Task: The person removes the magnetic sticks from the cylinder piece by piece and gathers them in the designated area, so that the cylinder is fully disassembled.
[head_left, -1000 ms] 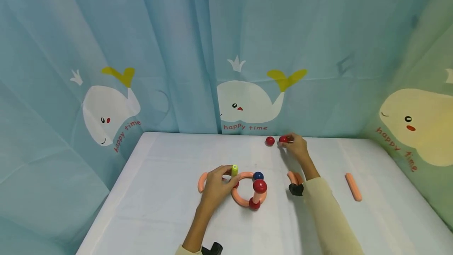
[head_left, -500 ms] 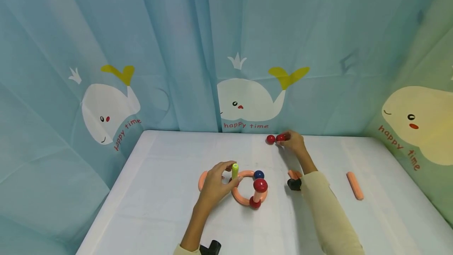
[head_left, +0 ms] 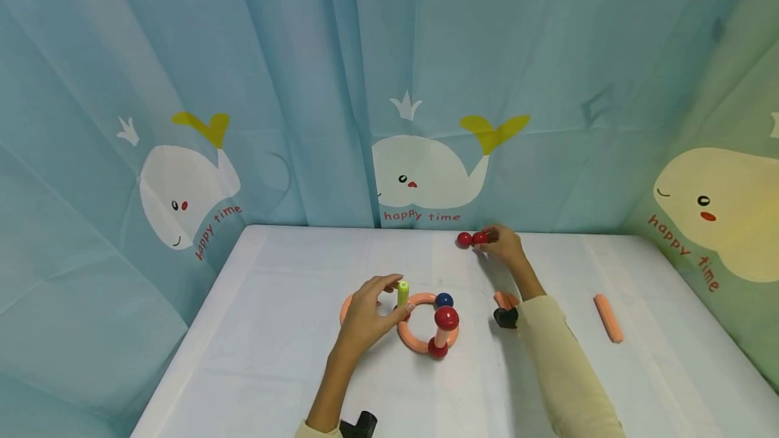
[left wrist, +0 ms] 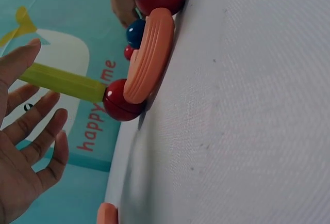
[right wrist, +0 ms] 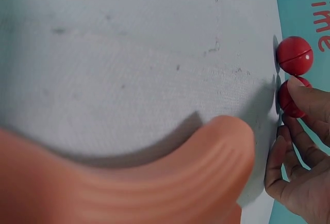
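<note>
On the white table lies a ring of curved orange pieces (head_left: pixel 414 341) joined by balls. From its left red ball (left wrist: pixel 122 100) rises a straight yellow-green rod (left wrist: pixel 64 82). My left hand (head_left: pixel 368 317) has its thumb and index finger around the rod's upper part, the other fingers spread. Another upright rod (head_left: pixel 441 338), orange with a red ball (head_left: pixel 447 318) on top, stands at the ring's front right. At the back edge my right hand (head_left: pixel 504 246) pinches a red ball (right wrist: pixel 292 100) between thumb and fingers. It sits right against a second red ball (right wrist: pixel 295 55).
A blue ball (head_left: pixel 444 300) joins the ring at its back right. Curved orange pieces (head_left: pixel 504 300) lie under the right forearm, another (head_left: pixel 345 306) behind the left hand. A straight orange rod (head_left: pixel 608 318) lies far right. A whale-printed curtain (head_left: pixel 316 120) hangs behind the table (head_left: pixel 262 330).
My right hand has slid its red ball leftward, closing the gap to the other red ball. My left hand stays at the yellow-green rod, barely shifted.
</note>
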Demonstrator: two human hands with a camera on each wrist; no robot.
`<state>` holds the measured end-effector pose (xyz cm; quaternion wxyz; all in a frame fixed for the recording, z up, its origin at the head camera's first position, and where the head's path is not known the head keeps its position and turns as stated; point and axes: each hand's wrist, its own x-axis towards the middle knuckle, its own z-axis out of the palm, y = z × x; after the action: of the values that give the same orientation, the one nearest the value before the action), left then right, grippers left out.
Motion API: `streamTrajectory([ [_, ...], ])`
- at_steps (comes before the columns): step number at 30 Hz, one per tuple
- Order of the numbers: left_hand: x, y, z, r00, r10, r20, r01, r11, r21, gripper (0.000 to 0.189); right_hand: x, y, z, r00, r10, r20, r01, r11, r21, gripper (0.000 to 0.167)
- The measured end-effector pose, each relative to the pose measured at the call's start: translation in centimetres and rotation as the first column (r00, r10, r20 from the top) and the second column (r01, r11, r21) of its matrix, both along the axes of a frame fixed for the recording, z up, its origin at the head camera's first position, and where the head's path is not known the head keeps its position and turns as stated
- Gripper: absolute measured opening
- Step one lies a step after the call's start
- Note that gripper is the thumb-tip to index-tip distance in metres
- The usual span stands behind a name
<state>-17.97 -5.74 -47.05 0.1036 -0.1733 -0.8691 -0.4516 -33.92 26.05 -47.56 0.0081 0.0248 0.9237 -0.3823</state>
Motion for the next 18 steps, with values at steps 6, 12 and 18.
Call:
streamTrajectory([
  [6,0.1,-0.3,0.2,1.000,-0.013,-0.020,0.013,1.000,0.024,0.054,0.3,0.4,0.2,1.000,0.016,0.004,-0.016,0.999,-0.029,0.050],
  [12,0.2,-0.7,1.1,0.992,-0.038,-0.124,0.051,0.993,0.108,0.053,1.4,0.9,1.7,0.999,-0.022,0.031,0.025,0.996,-0.089,0.053],
  [18,0.7,-1.3,2.5,0.943,-0.206,-0.260,0.251,0.956,0.153,0.028,3.7,1.1,5.5,0.998,-0.043,-0.046,0.032,0.978,-0.207,0.050],
])
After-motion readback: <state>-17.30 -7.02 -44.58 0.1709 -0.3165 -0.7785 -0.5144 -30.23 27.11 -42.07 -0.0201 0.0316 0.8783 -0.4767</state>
